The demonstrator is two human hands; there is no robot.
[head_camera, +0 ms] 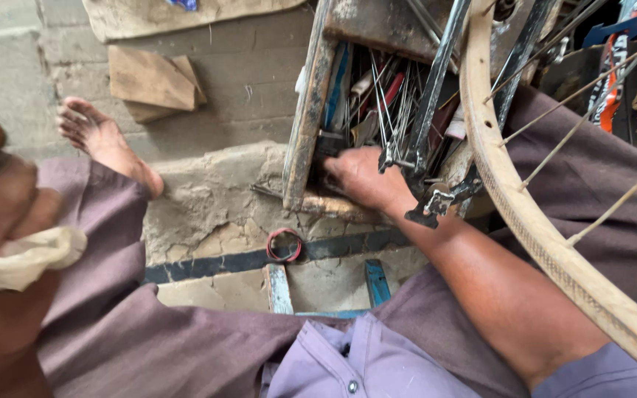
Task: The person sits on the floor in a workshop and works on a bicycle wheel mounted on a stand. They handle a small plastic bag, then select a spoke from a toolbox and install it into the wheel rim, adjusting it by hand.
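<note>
The right hand (363, 177) reaches into a worn, grimy wooden toolbox (308, 110), its fingers (335, 168) curled down among the contents and partly hidden, so I cannot tell whether they have closed on anything. The left hand (1, 206), blurred and close to the camera at the left edge, has its fingers folded around a crumpled pale cream cloth (20, 258). Inside the toolbox, just beyond the right hand, lies a loose bundle of thin silver metal spokes (399, 103) mixed with dark tools and a red-handled piece. A pale tan bicycle wheel rim (510, 199), its spokes fanning to the right, arcs over the right forearm, and a black metal frame piece (436, 81) stands just beside the wrist. The risk, as I judge it, is that the spoke ends could prick or scratch the fingers as they dig blind, or that the forearm could knock the rim and shift it. The frame piece and rim crowd the toolbox opening and narrow the way in and out. Near the box, on the cracked concrete floor (208, 199), lies a small red and black rubber ring (284, 245); farther left rests the person's bare foot (105, 140), and beyond it a folded brown piece of cardboard (152, 81). Mauve trousers (156, 339) fill the foreground.
</note>
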